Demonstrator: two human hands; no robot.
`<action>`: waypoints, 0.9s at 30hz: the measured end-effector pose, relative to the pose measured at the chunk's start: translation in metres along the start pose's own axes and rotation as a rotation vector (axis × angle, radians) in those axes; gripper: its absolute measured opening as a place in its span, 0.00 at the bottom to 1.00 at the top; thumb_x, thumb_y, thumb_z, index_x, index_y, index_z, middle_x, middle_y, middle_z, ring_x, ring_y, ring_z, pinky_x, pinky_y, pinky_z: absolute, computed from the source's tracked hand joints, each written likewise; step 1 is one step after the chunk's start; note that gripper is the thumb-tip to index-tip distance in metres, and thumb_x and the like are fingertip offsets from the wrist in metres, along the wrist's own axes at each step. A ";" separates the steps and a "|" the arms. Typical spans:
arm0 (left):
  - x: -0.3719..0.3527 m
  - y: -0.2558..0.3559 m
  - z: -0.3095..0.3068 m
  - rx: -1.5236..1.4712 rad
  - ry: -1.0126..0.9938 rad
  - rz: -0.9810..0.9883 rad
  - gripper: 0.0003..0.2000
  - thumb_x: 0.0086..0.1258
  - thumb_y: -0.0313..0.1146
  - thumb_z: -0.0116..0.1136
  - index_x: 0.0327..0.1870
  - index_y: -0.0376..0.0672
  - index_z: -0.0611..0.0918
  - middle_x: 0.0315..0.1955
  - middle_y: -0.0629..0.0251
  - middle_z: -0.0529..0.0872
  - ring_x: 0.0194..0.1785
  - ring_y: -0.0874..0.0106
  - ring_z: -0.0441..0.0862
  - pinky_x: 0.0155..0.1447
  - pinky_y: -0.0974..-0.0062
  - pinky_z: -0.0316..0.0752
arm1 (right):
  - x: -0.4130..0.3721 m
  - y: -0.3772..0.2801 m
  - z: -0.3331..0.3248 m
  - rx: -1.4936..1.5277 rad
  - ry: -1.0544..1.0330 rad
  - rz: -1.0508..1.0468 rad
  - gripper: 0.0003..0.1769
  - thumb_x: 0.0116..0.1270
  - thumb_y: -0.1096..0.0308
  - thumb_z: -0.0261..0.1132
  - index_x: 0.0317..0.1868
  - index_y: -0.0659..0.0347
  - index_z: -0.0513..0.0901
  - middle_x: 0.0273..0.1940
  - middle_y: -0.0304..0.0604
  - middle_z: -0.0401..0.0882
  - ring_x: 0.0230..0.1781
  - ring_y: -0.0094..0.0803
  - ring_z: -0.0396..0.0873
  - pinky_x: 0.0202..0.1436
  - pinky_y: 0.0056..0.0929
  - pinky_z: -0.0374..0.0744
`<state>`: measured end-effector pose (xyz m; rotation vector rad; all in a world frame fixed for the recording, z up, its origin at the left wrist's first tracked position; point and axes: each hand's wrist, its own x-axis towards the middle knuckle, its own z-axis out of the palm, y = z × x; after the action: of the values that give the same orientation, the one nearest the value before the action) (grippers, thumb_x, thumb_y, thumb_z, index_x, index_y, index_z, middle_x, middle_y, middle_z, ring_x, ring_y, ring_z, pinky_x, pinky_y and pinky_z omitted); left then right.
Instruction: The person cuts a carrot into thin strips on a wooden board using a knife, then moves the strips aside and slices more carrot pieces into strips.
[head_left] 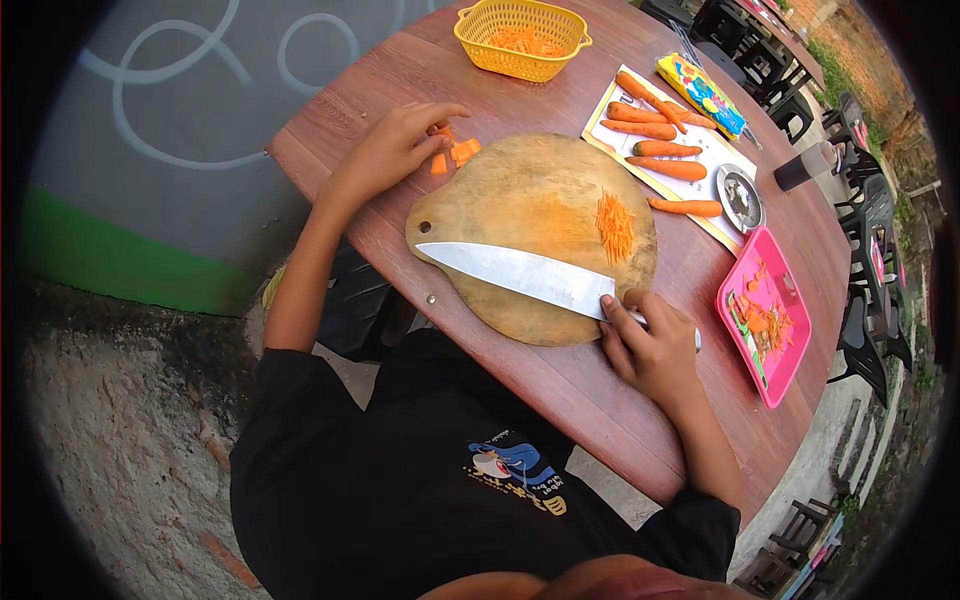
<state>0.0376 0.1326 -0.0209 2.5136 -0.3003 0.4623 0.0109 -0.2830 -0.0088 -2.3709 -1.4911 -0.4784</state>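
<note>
My right hand (652,345) is wrapped round the handle of a large knife (520,278), whose blade lies flat across the lower part of the round wooden board (520,190). On the board's right side sits a small heap of carrot shreds (615,227). Left of the board, my left hand (412,140) is at some cut carrot pieces (464,151), thumb and fingers curved around an orange piece; the fingertips are partly hidden.
A yellow basket (480,58) holds shredded carrot at the back. Whole carrots (668,168) lie on a paper sheet beside a metal dish (740,198) and a yellow packet (700,92). A pink tray (765,386) with peelings and a dark cup (803,168) stand at the right.
</note>
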 end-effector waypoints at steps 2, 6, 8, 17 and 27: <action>-0.001 -0.004 -0.001 -0.070 0.002 -0.041 0.18 0.75 0.28 0.61 0.65 0.42 0.82 0.44 0.56 0.91 0.46 0.63 0.88 0.56 0.65 0.82 | 0.000 0.000 0.000 0.000 -0.002 -0.004 0.22 0.60 0.66 0.76 0.57 0.54 0.86 0.42 0.41 0.80 0.33 0.33 0.81 0.32 0.34 0.79; -0.001 -0.003 -0.003 -0.113 0.019 -0.039 0.14 0.74 0.27 0.61 0.59 0.40 0.85 0.41 0.57 0.91 0.44 0.64 0.88 0.51 0.66 0.81 | 0.000 0.001 0.001 -0.003 0.007 -0.014 0.23 0.60 0.66 0.76 0.57 0.54 0.86 0.42 0.41 0.80 0.33 0.34 0.81 0.31 0.34 0.79; 0.001 -0.004 -0.008 -0.026 0.024 0.060 0.11 0.74 0.27 0.61 0.55 0.38 0.86 0.39 0.57 0.91 0.43 0.65 0.88 0.50 0.67 0.81 | 0.000 0.002 0.001 0.002 0.007 -0.017 0.23 0.60 0.66 0.76 0.57 0.55 0.86 0.42 0.42 0.80 0.33 0.34 0.81 0.31 0.34 0.79; 0.001 -0.008 -0.012 -0.155 -0.044 0.004 0.07 0.75 0.27 0.61 0.46 0.34 0.86 0.38 0.59 0.86 0.40 0.65 0.83 0.46 0.68 0.77 | 0.000 0.001 0.000 0.000 -0.001 -0.008 0.23 0.60 0.65 0.76 0.57 0.54 0.86 0.42 0.42 0.80 0.34 0.34 0.81 0.32 0.34 0.79; -0.001 0.011 -0.011 -0.281 0.050 -0.218 0.07 0.74 0.30 0.65 0.46 0.37 0.87 0.33 0.66 0.89 0.32 0.75 0.81 0.38 0.73 0.75 | 0.001 -0.001 -0.002 0.004 -0.007 0.000 0.23 0.60 0.66 0.76 0.57 0.55 0.86 0.42 0.42 0.80 0.34 0.34 0.82 0.32 0.35 0.80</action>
<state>0.0308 0.1298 -0.0075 2.2254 -0.0647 0.3669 0.0097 -0.2827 -0.0070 -2.3721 -1.4939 -0.4674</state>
